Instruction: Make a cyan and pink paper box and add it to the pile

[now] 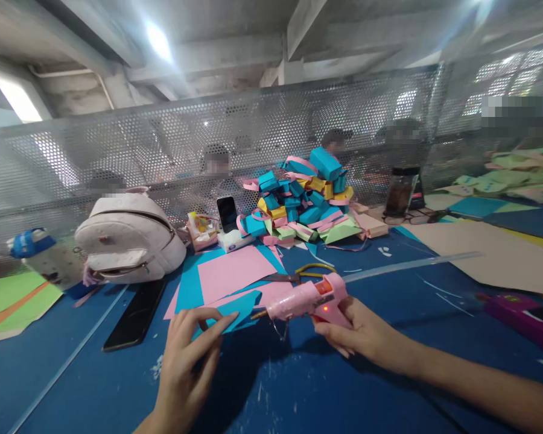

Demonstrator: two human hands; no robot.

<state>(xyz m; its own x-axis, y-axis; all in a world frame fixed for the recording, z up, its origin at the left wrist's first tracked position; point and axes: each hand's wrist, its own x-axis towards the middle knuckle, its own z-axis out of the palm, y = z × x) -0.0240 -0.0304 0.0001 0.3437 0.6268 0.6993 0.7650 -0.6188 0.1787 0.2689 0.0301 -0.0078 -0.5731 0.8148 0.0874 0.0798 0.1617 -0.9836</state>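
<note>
At the far left, a white, rounded leather-look backpack (131, 241) stands on the blue surface (72, 367), with a flat, black, rectangular phone (136, 314) lying nearer. Right of these, the person's left hand (187, 352) pinches a folded, bright-blue paper piece (243, 306) between thumb and finger, above the near-middle of the surface. The piece looks light, fairly stiff and easily creased, so it is best held lightly by an edge, clear of the nozzle. Farther back rises a heap of blue, yellow, pink and green folded-paper boxes (305, 208). Just right of the piece is the metal tip of a pink plastic glue gun (292, 301); contact is unclear. The right hand (359, 328) has its grip wrapped around the handle, the sensible hold, since the tip is probably hot.
</note>
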